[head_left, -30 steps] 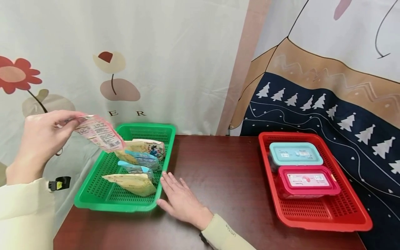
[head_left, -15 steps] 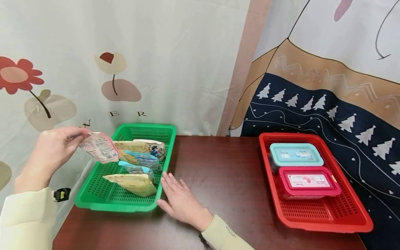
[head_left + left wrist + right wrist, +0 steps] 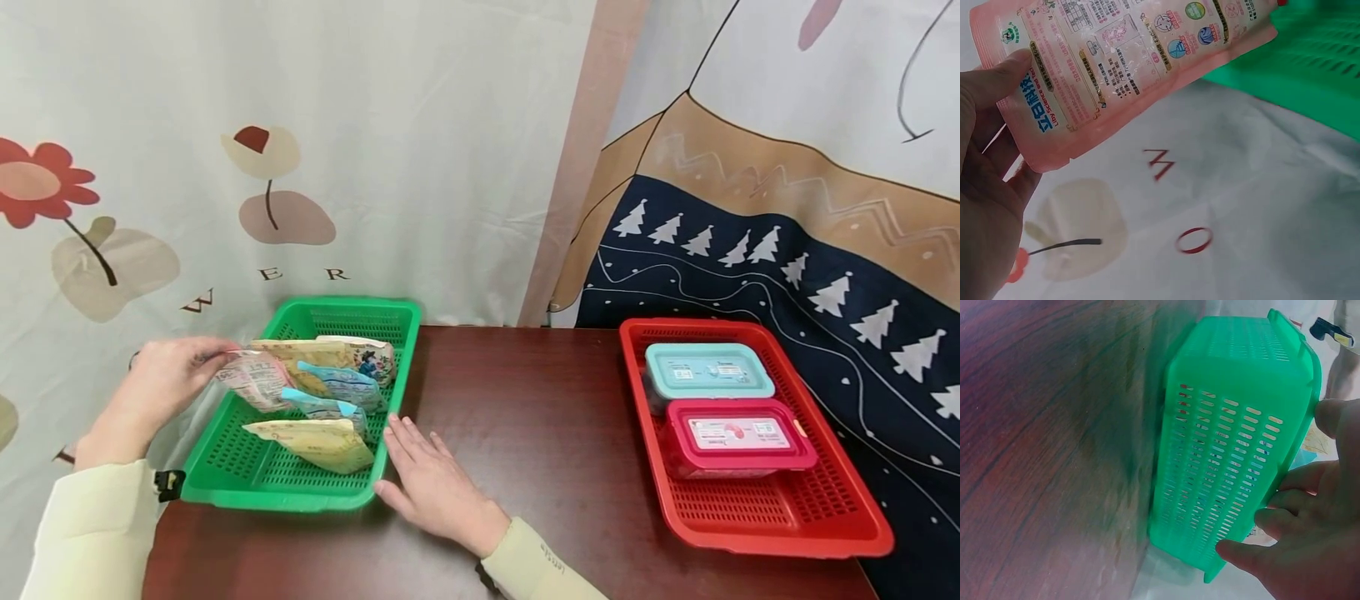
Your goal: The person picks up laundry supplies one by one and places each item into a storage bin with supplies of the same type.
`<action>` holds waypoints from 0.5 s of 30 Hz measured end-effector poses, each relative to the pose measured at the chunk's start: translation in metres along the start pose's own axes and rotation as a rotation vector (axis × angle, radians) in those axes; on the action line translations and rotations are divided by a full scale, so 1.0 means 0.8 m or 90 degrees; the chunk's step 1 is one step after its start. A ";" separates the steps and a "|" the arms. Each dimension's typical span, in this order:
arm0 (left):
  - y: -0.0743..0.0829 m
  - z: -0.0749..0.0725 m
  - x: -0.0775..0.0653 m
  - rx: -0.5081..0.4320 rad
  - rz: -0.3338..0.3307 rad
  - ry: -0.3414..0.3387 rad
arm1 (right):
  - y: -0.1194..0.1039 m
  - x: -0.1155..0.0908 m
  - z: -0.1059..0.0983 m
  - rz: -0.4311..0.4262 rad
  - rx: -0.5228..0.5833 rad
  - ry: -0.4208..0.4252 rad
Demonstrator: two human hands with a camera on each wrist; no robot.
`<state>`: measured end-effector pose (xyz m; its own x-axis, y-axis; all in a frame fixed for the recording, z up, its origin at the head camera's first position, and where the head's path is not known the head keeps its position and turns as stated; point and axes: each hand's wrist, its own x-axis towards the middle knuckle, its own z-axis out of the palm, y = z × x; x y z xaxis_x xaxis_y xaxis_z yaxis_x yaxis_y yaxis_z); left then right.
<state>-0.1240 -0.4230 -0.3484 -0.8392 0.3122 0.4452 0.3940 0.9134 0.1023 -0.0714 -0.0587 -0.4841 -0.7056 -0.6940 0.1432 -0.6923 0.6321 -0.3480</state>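
Note:
My left hand (image 3: 168, 379) pinches a pink printed pouch (image 3: 255, 383) by its end, thumb on the printed side in the left wrist view. The pouch hangs at the left side of the green basket (image 3: 262, 500), its lower part over the basket's inside. Several pouches lean in that basket: a yellow pouch (image 3: 318, 446) in front, two blue pouches (image 3: 348, 386) behind it, and yellowish ones at the back. My right hand (image 3: 442, 487) lies with straight fingers against the basket's right rim; in the right wrist view its fingertips touch the green side.
A red basket (image 3: 780, 546) stands on the right of the dark wooden table (image 3: 517, 400). It holds a teal-lidded box (image 3: 708, 371) and a magenta-lidded box (image 3: 738, 433). A printed curtain (image 3: 450, 167) hangs right behind the table and along its left side.
My left hand has moved down and to the right, bringing the pink pouch lower, to the basket's left side. My right hand has stayed at the right rim.

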 end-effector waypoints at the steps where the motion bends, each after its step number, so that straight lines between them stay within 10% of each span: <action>1: -0.001 0.004 -0.002 -0.002 0.005 -0.003 | 0.000 0.000 0.000 0.000 -0.001 0.001; 15: -0.011 0.048 -0.017 -0.025 -0.001 -0.082 | 0.000 0.000 0.002 0.006 0.000 -0.003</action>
<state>-0.1306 -0.4252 -0.3894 -0.8801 0.3436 0.3277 0.4047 0.9038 0.1392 -0.0712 -0.0597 -0.4855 -0.7116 -0.6893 0.1361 -0.6856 0.6388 -0.3490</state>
